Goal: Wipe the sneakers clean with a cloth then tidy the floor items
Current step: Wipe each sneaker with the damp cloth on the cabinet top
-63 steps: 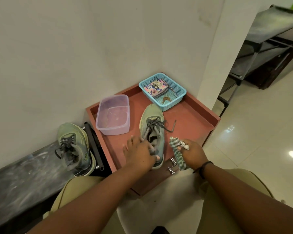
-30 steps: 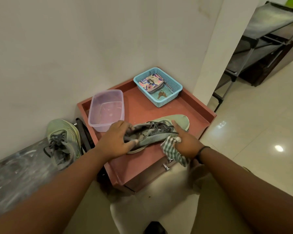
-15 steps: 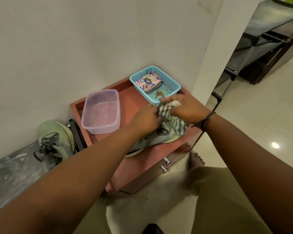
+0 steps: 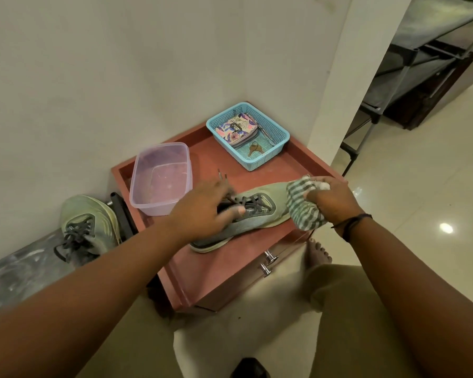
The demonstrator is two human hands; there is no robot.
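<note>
A pale green sneaker (image 4: pixel 260 211) with grey laces lies on its side across the reddish low cabinet top (image 4: pixel 219 263), toe to the right. My left hand (image 4: pixel 202 211) rests over its collar and laces, thumb against the tongue. My right hand (image 4: pixel 331 197) grips a bunched green-and-white striped cloth (image 4: pixel 301 205) pressed against the toe. The second green sneaker (image 4: pixel 88 227) leans on the dark ledge at the left, untouched.
A clear plastic tub (image 4: pixel 160 177) stands at the cabinet's back left. A blue basket (image 4: pixel 277 132) at the back right holds a patterned pouch and keys. Drawer handles (image 4: pixel 268 263) stick out in front. A dark shelf rack (image 4: pixel 421 64) stands at far right.
My hands came down from the bunched cloth above the shoe. The left hand went back onto the sneaker's collar; the right hand brought the cloth to the toe.
</note>
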